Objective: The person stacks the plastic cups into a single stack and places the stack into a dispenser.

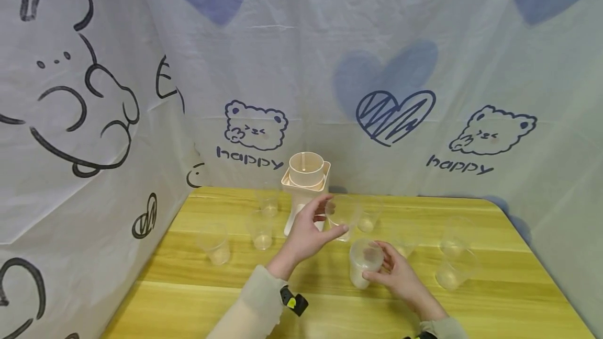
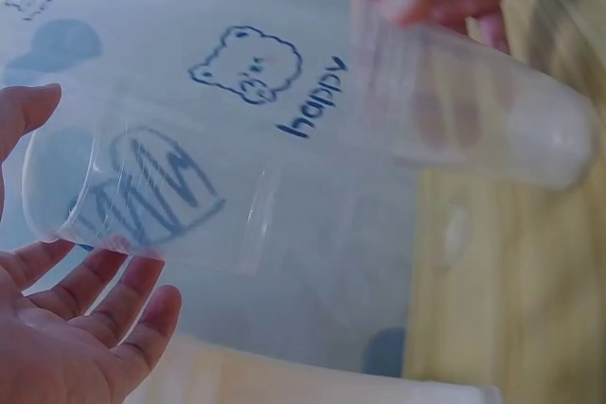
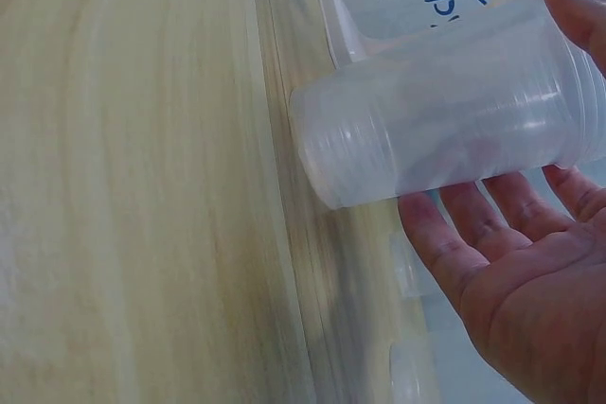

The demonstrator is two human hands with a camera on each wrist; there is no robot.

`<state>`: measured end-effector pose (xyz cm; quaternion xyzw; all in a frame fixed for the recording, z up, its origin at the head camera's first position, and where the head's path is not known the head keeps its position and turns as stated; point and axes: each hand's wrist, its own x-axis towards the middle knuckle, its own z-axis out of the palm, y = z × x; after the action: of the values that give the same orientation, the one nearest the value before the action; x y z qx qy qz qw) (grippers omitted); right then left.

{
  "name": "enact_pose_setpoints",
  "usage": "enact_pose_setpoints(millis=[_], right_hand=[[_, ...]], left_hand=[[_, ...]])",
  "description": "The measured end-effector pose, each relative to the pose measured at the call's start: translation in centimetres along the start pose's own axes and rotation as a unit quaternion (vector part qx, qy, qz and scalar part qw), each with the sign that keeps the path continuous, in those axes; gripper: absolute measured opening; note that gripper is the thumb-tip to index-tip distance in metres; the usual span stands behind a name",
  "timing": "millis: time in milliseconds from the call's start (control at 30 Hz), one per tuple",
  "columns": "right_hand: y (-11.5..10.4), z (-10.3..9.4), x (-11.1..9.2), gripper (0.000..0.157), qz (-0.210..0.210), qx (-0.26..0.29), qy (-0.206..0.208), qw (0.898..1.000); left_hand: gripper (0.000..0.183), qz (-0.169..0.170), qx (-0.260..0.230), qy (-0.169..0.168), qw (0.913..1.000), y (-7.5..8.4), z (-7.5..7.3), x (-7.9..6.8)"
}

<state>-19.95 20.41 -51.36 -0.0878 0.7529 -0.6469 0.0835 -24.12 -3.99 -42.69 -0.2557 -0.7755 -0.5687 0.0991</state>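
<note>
In the head view my left hand (image 1: 308, 232) holds a clear plastic cup (image 1: 340, 216) near its rim, between thumb and fingers. The left wrist view shows that cup (image 2: 180, 196) as see-through, with the fingertips along its side. My right hand (image 1: 398, 276) grips a stack of nested clear plastic cups (image 1: 365, 266), held upright to the right of and nearer than the single cup. In the right wrist view the stack (image 3: 445, 106) shows several rims close together, thumb on one side and fingers on the other. Both hands are above the table.
A beige stand with a round, open-topped cylinder (image 1: 306, 171) is at the table's back. Clear cups stand on the wooden table (image 1: 179, 297) to its left, among them a front-left cup (image 1: 216, 250), and to the right, such as a far-right cup (image 1: 449, 276). Printed cloth (image 1: 311, 67) hangs behind.
</note>
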Motion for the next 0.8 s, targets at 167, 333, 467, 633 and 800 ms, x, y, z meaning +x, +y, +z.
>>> enact_pose_setpoints(millis=[167, 333, 467, 633, 800], right_hand=[[0.0, 0.0, 0.0, 0.074, -0.007, -0.003, 0.002, 1.000], [0.0, 0.2, 0.3, 0.074, -0.014, -0.008, 0.004, 1.000], [-0.3, 0.5, 0.6, 0.073, -0.030, -0.001, 0.007, 1.000], [-0.5, 1.2, 1.3, 0.073, -0.043, -0.003, 0.004, 0.999], [-0.7, 1.9, 1.8, 0.074, -0.045, -0.017, 0.014, 0.999]], left_hand=[[0.066, 0.004, -0.014, -0.010, 0.9998, 1.2, -0.2, 0.1], [0.066, -0.006, -0.028, -0.020, 0.9994, 2.1, -0.3, -0.1], [0.065, -0.010, -0.036, -0.027, 0.9989, 2.4, -0.2, -0.1], [0.065, -0.019, -0.043, -0.031, 0.9984, 2.5, -0.2, -0.1], [0.067, -0.027, -0.063, -0.031, 0.9972, 2.1, -0.1, -0.1]])
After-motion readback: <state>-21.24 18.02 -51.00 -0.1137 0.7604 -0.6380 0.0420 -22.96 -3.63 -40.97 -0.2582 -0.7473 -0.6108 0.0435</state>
